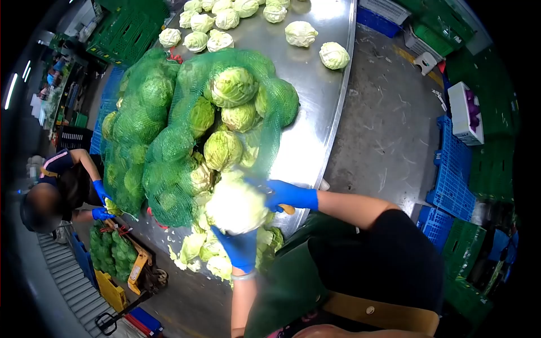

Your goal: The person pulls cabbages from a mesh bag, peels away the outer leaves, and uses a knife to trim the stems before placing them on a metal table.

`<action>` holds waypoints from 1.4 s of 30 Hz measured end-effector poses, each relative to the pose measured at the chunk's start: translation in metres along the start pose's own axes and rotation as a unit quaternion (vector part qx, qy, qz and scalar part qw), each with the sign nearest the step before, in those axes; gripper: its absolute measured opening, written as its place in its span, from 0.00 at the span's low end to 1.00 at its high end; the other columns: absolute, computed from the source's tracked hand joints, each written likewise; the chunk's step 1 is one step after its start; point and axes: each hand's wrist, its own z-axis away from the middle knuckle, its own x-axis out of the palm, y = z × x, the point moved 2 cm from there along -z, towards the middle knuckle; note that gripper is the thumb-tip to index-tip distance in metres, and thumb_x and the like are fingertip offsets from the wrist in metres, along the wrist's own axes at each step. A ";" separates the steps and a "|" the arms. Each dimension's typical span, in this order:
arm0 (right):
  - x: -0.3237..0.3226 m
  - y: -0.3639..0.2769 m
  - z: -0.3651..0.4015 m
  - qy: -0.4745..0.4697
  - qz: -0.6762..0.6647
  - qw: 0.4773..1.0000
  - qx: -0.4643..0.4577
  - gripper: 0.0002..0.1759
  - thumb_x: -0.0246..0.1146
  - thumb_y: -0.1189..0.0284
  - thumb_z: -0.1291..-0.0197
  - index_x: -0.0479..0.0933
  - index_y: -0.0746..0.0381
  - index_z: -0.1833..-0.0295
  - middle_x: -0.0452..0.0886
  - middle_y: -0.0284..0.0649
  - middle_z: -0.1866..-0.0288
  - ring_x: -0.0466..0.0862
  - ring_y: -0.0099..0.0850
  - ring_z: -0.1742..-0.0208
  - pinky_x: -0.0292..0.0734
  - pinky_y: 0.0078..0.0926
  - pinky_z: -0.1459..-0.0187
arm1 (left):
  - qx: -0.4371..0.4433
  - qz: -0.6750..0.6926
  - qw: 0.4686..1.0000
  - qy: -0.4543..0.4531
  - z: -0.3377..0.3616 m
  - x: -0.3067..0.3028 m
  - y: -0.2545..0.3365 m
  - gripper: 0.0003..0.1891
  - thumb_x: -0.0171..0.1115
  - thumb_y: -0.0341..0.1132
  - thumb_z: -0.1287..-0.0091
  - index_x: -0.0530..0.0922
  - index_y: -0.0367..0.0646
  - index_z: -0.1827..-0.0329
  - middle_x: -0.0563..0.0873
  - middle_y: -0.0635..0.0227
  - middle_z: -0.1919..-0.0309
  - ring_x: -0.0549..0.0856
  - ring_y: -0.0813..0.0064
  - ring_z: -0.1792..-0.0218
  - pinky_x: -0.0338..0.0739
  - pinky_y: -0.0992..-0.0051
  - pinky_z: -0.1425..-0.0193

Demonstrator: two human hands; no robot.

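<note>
From where I stand, the worker at the steel table (307,121) has a pale, stripped-looking cabbage (236,205) up between two blue-gloved hands, just above the near edge. The left hand (236,248) cups it from below, thumb and fingers parted around its underside, the palm pressed up against it. The right hand (290,194) is curled tight at the cabbage's right side, clamped around a tool whose orange-brown handle (287,209) pokes out beneath the fist; its working end is a blur against the cabbage, so I can't tell whether it is cutting in. Loose leaves (211,250) lie heaped under and beside the left hand. Just beyond, an open green net bag (169,146) spills whole cabbages (224,150), and paler heads (301,34) sit at the table's far end. Off to the left, a co-worker (62,174) in blue gloves handles a greenish piece (112,207).
</note>
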 end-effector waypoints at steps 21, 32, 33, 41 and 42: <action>-0.380 -0.050 0.034 0.393 -0.141 0.889 -0.188 0.30 0.58 0.51 0.33 0.73 0.59 0.34 0.82 0.36 0.55 0.76 0.32 0.78 0.71 0.34 0.81 | 0.131 -0.909 0.396 -0.024 -0.016 -0.097 -0.071 0.40 0.70 0.50 0.44 0.68 0.55 0.26 0.61 0.57 0.22 0.52 0.43 0.21 0.45 0.40 0.21; -0.049 -0.067 -0.043 0.247 0.211 0.935 -0.146 0.19 0.62 0.75 0.35 0.78 0.68 0.40 0.86 0.38 0.57 0.70 0.18 0.80 0.64 0.16 0.77 | 0.108 -0.879 0.403 0.229 0.055 -0.190 -0.042 0.28 0.67 0.46 0.45 0.80 0.59 0.38 0.69 0.70 0.26 0.54 0.45 0.21 0.40 0.28 0.25; -0.034 -0.061 -0.044 0.215 0.229 0.944 -0.104 0.18 0.61 0.76 0.35 0.77 0.68 0.40 0.86 0.38 0.57 0.70 0.17 0.80 0.64 0.16 0.77 | 0.093 -0.888 0.379 0.243 0.068 -0.201 -0.034 0.28 0.67 0.47 0.45 0.80 0.59 0.38 0.68 0.69 0.26 0.54 0.44 0.22 0.40 0.28 0.25; -0.008 -0.021 -0.094 0.030 0.454 0.869 -0.195 0.20 0.60 0.80 0.37 0.76 0.64 0.38 0.84 0.42 0.46 0.84 0.36 0.48 0.78 0.31 0.46 | 0.036 -0.878 0.349 0.324 0.171 -0.285 0.034 0.30 0.68 0.46 0.46 0.79 0.59 0.36 0.68 0.65 0.25 0.52 0.40 0.22 0.35 0.30 0.24; 0.004 -0.034 -0.105 0.045 0.521 0.817 -0.243 0.22 0.60 0.81 0.39 0.76 0.64 0.38 0.83 0.45 0.45 0.82 0.41 0.46 0.77 0.34 0.44 | 0.051 -0.866 0.354 0.348 0.172 -0.279 0.044 0.30 0.68 0.46 0.47 0.80 0.57 0.36 0.69 0.65 0.26 0.53 0.41 0.22 0.36 0.31 0.24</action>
